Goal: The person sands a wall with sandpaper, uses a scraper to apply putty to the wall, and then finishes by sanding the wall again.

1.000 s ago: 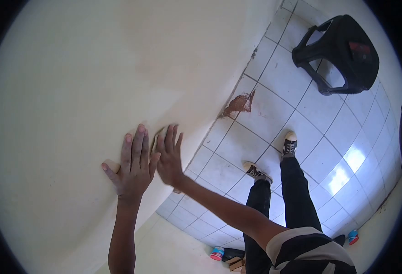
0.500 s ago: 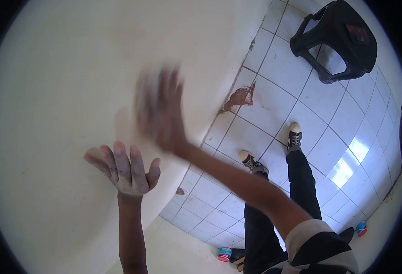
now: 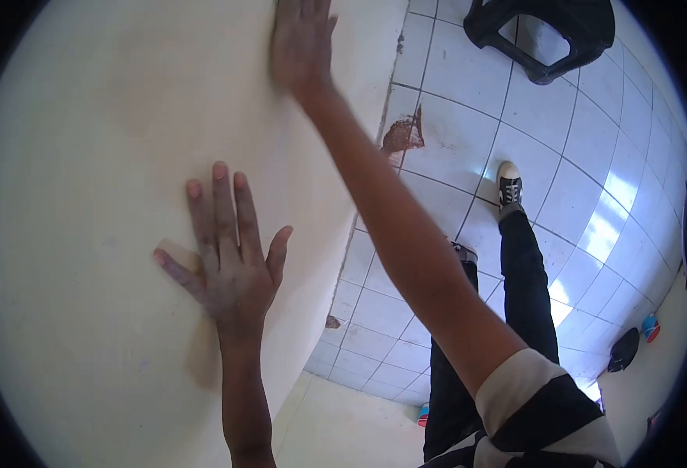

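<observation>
My left hand [image 3: 236, 277] lies against a cream-coloured wall [image 3: 86, 234], back toward me, with its fingers spread. Pale dust seems to cover part of its skin. Higher on the same wall is my right hand [image 3: 304, 51], outstretched at the top edge of the view, where its fingertips are cut off. Its palm side faces the wall; whether the whole palm touches cannot be made out. I see nothing held in either hand. The right arm crosses in front of the floor and hides part of one shoe.
A black plastic stool [image 3: 542, 35] stands on the white tiled floor [image 3: 460, 70] at the top right. Near the wall's foot is a reddish-brown broken patch [image 3: 406, 134]. My shoe [image 3: 509, 187] is on the tiles. A blue and red container [image 3: 651, 327] sits by a dark object [image 3: 624, 349].
My right hand has moved up the wall, out of a blurred sweep. The left hand has reached higher, its fingers now stretched longer. The view has shifted, bringing the stool nearer the top edge.
</observation>
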Available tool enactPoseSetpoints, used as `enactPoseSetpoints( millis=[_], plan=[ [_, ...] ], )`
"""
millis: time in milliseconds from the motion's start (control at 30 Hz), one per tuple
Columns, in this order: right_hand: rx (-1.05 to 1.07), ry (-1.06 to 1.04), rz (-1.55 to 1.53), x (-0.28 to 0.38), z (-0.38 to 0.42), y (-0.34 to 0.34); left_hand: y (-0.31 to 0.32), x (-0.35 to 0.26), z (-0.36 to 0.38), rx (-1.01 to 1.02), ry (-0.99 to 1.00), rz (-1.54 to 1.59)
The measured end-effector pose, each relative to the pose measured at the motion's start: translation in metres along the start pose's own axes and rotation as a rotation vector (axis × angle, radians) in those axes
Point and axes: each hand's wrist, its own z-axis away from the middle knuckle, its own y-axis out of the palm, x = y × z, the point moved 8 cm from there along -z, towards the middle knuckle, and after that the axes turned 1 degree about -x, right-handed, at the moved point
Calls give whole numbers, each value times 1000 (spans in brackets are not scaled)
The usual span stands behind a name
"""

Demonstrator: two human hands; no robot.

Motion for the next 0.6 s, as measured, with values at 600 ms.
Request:
enactPoseSetpoints(
  millis=[600],
  plan=[
    [421,229,590,-241,247,108,121,-137,-4,175,78,-83]
  ],
)
